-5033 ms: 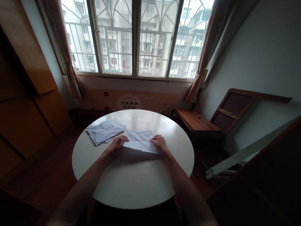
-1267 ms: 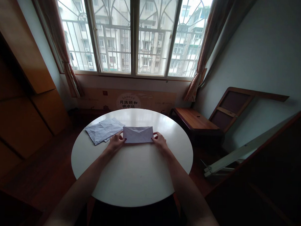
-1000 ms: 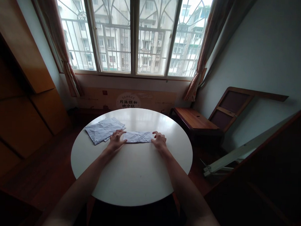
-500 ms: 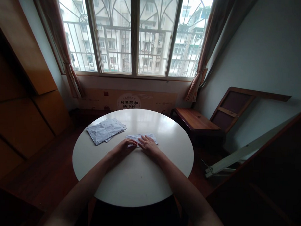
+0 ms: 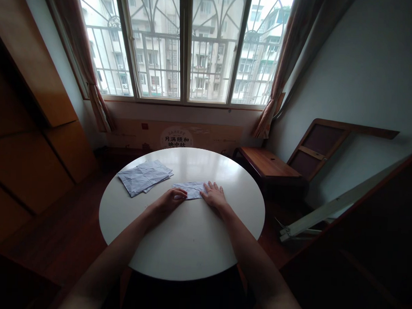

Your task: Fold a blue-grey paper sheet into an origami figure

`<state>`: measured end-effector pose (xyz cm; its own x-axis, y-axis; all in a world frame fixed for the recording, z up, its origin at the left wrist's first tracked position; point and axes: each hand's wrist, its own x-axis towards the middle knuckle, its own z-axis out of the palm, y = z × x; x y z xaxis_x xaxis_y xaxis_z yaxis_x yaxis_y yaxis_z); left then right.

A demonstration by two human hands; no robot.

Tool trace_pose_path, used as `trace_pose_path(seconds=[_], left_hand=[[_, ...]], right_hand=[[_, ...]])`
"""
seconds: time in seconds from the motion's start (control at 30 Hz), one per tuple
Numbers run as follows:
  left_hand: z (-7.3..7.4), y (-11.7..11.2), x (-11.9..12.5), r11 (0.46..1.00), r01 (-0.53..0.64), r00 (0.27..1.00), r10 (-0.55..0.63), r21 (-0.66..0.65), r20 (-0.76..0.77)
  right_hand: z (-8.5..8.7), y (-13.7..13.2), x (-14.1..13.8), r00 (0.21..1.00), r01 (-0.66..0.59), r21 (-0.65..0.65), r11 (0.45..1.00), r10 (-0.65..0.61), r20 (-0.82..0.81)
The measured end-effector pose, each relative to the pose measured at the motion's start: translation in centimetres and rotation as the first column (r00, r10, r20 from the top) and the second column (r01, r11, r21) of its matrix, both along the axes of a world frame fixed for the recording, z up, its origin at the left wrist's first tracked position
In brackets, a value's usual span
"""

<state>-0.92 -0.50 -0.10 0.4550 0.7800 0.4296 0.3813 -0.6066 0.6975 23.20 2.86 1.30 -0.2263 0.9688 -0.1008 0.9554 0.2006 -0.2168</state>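
Observation:
A folded strip of creased, pale paper (image 5: 194, 190) lies flat on the round white table (image 5: 181, 243). At the paper's left end, my left hand (image 5: 172, 199) has its fingers curled together on the near edge, pinching it. My right hand (image 5: 214, 195) lies over the right end with fingers stretched and spread, pressing on the paper. Left of the hands rests a small stack of creased paper sheets (image 5: 142, 178), which neither hand touches.
A low wooden bench (image 5: 268, 162) and a leaning wooden frame (image 5: 319, 145) stand right of the table. Behind it a long printed cardboard box (image 5: 206, 134) sits below the window. Wooden cabinets (image 5: 26, 166) line the left side.
My right hand has slid rightward along the paper, from near its middle to its right end, uncovering the middle. My left hand has stayed almost where it was.

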Motion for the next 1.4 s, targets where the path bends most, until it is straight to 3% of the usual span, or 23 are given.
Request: trace_pose_path(seconds=[0.13,0.37,0.73,1.0,1.4], left_hand=[[0.0,0.0,-0.1,0.999,-0.028,0.999,0.029,0.033,-0.015],[-0.8,1.2,-1.2,0.979,-0.175,0.975,0.187,0.104,-0.119],[-1.1,1.9,-2.5,0.883,-0.456,0.840,0.467,0.107,-0.275],[-1.3,2.0,-2.4,0.876,-0.466,0.815,0.481,0.126,-0.324],[-1.3,1.9,-2.4,0.889,-0.434,0.854,0.458,0.147,-0.247]], right_hand=[[-0.2,0.0,0.0,1.000,-0.002,0.012,1.000,0.002,-0.012],[-0.1,0.0,0.3,0.998,-0.007,0.035,0.999,0.009,-0.066],[0.1,0.1,0.5,0.995,-0.002,0.032,0.999,0.006,-0.103],[0.0,0.2,0.5,0.994,-0.003,0.042,0.999,0.008,-0.108],[0.2,0.0,0.5,0.996,0.000,0.034,0.999,0.003,-0.093]])
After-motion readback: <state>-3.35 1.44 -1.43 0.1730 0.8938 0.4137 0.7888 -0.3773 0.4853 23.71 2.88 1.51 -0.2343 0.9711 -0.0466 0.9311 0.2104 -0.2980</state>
